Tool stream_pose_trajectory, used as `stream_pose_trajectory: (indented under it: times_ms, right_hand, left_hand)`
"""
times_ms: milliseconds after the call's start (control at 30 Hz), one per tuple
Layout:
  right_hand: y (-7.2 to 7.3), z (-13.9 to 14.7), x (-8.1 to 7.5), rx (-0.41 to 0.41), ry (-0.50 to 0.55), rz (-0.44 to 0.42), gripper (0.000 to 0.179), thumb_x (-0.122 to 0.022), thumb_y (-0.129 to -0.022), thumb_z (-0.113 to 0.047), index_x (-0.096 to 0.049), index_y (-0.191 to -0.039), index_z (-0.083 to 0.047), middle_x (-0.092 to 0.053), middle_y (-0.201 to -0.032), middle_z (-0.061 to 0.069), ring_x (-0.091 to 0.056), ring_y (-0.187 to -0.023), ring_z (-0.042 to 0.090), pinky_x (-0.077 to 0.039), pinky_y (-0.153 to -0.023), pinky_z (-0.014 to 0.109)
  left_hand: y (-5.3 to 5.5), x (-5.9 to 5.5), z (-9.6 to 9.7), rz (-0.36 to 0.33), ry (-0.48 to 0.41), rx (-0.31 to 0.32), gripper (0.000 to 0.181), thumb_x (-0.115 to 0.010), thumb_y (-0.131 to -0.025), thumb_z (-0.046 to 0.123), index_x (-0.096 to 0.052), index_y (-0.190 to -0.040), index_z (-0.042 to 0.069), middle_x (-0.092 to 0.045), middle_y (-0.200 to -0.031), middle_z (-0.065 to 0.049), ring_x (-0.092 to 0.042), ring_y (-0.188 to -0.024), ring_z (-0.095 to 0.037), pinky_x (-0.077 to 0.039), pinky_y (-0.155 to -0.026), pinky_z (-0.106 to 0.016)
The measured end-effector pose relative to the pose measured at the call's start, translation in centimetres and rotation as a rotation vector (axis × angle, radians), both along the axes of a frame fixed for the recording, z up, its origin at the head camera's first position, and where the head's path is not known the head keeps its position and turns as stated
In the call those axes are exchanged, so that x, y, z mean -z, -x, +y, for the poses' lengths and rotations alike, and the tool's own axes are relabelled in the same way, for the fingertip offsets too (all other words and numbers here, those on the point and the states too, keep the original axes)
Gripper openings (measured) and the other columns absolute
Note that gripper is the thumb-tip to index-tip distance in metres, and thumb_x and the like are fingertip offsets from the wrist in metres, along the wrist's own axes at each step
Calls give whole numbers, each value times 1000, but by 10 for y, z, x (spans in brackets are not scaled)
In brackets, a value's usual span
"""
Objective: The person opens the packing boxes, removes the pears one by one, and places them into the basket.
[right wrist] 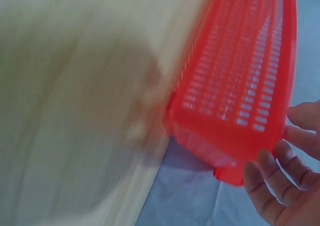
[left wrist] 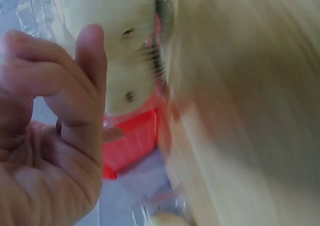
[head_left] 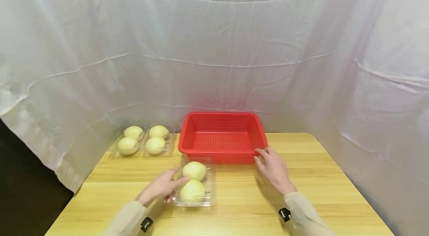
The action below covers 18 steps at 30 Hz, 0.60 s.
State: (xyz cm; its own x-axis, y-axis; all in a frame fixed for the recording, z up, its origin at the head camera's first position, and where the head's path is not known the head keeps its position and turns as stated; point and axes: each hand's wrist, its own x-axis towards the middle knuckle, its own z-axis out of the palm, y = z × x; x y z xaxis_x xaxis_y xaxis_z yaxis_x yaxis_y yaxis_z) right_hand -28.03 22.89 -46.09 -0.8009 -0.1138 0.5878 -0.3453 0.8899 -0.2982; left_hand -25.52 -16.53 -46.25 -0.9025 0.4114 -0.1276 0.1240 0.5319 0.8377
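Observation:
Close to the table's near side is a clear plastic box (head_left: 211,193) with two pale yellow, pear-like fruits (head_left: 193,171). My left hand (head_left: 162,187) grips this box at its left side, one digit reaching over the plastic and other fingertips lower down. In the left wrist view, bent fingers (left wrist: 72,93) stand in front of the fruits. My right hand (head_left: 273,169) touches the front right corner of a red plastic basket (head_left: 221,158), its fingers spread and loosely bent. The right wrist view has these fingertips (right wrist: 267,161) right at the rim.
Two more clear boxes of pale yellow fruits, a left one (head_left: 128,146) and a right one (head_left: 155,144), stand side by side at the back left of the wooden table (head_left: 241,206). A pale curtain (head_left: 228,42) hangs behind the table and along both sides.

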Motion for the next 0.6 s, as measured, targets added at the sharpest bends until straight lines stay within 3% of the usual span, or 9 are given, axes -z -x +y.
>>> stream_pose_trajectory:
  times_ms: [167,300,467,600]
  right_hand:
    - [-5,-12,0,-68,-35,37,31,-77,-83,-18,-72,-113,-12,-62,-93,2,-51,-65,10,-42,-55,24]
    - [-10,-24,2,-183,-73,46,27,-76,-84,-19,-72,-111,-12,-64,-100,1,-62,-81,13,-53,-67,28]
    - [-22,-43,5,-445,-99,-76,38,-72,-89,-33,-67,-121,-15,-62,-120,2,-59,-112,17,-52,-92,39]
    - [-31,-58,3,-534,-127,-184,54,-63,-89,-54,-63,-127,-16,-58,-132,6,-53,-123,20,-48,-99,44]
  left_hand:
    - [-3,4,19,-20,-71,-27,86,-59,-96,43,-17,-154,-4,-49,-49,0,-45,-31,-8,-43,-34,-29]
    - [-3,8,33,-16,-115,-50,86,-61,-95,41,-17,-153,-6,-48,-48,1,-44,-31,-7,-41,-33,-27]
    - [-5,14,49,11,-151,-80,86,-61,-95,39,-14,-154,-3,-47,-49,2,-44,-32,-7,-40,-33,-26]
    - [-7,18,63,40,-168,-98,82,-62,-95,39,-18,-156,6,-47,-51,2,-44,-33,-8,-40,-33,-26]
